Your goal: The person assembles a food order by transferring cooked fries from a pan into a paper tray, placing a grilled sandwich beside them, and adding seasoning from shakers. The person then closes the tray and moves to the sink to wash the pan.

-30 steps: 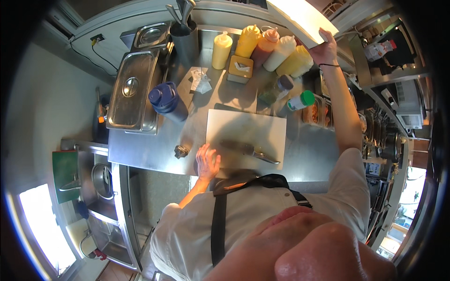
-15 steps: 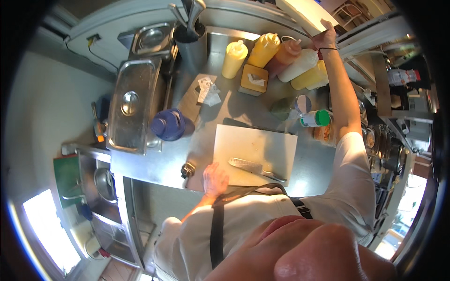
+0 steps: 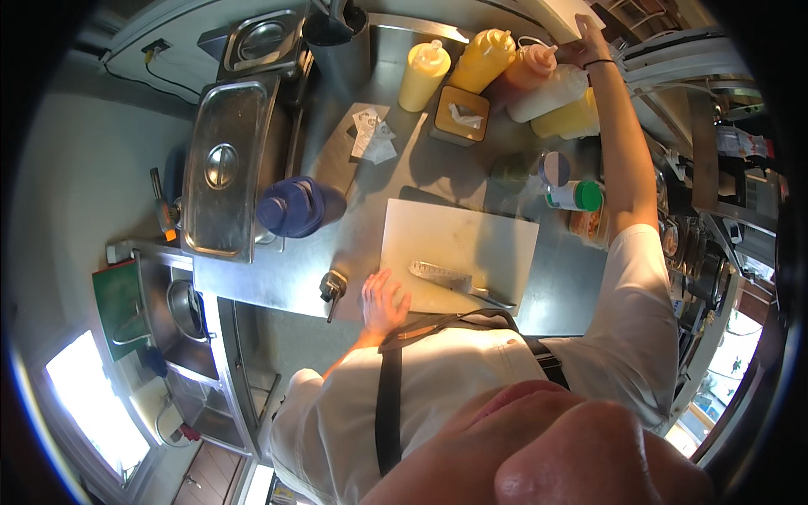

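My left hand (image 3: 385,301) rests at the near left edge of a white cutting board (image 3: 454,220), fingers spread and nothing in them. On the board lies a chef's knife (image 3: 450,278), its blade to the left and dark handle to the right. Far to the right, my right arm is stretched out past the squeeze bottles. At its end, my right hand (image 3: 584,44) closes round the edge of a pale flat panel (image 3: 555,15), which the upper rim partly cuts off. Some fingers are hidden. Left of the board sits a small dark metal-and-black object (image 3: 333,288).
Yellow (image 3: 422,76), orange-red (image 3: 530,69) and white squeeze bottles stand at the back, beside a square tin (image 3: 461,114). A blue jug (image 3: 290,206) and lidded steel pans (image 3: 220,168) are on the left. A green-lidded shaker (image 3: 576,196) stands right of the board.
The whole view has shifted, so the table's things sit higher in the picture. My left fingers are spread a little wider. My right hand stays at the panel's edge.
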Demonstrator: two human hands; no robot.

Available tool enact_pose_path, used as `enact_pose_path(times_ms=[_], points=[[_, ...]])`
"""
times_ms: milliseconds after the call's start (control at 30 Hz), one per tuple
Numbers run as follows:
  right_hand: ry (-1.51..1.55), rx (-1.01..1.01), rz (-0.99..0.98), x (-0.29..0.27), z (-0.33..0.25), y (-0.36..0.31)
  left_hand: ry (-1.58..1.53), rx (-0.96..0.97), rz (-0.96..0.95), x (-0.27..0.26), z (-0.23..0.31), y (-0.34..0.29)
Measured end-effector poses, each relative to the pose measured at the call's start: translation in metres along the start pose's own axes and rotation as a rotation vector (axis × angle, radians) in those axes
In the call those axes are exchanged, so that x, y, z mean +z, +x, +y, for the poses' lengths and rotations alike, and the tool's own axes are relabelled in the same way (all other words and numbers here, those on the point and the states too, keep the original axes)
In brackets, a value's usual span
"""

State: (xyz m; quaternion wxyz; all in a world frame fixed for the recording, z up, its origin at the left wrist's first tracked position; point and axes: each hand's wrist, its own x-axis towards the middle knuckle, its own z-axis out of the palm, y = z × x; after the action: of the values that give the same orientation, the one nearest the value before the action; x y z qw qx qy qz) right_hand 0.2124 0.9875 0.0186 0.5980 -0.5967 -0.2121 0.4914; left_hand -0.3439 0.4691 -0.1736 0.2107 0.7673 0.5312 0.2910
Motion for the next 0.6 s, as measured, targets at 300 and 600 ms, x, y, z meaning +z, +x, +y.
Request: enact_pose_path(times_ms=[300,600], points=[[-0.118,0.061,-0.109,-0.030,-0.002,0.010,0.012,0.038,0.020,0.000,0.001,0.002],[-0.530,-0.184,-0.031,-0.045,-0.042,-0.156,0.049,0.058,0.061,-0.004,0.008,0.002]])
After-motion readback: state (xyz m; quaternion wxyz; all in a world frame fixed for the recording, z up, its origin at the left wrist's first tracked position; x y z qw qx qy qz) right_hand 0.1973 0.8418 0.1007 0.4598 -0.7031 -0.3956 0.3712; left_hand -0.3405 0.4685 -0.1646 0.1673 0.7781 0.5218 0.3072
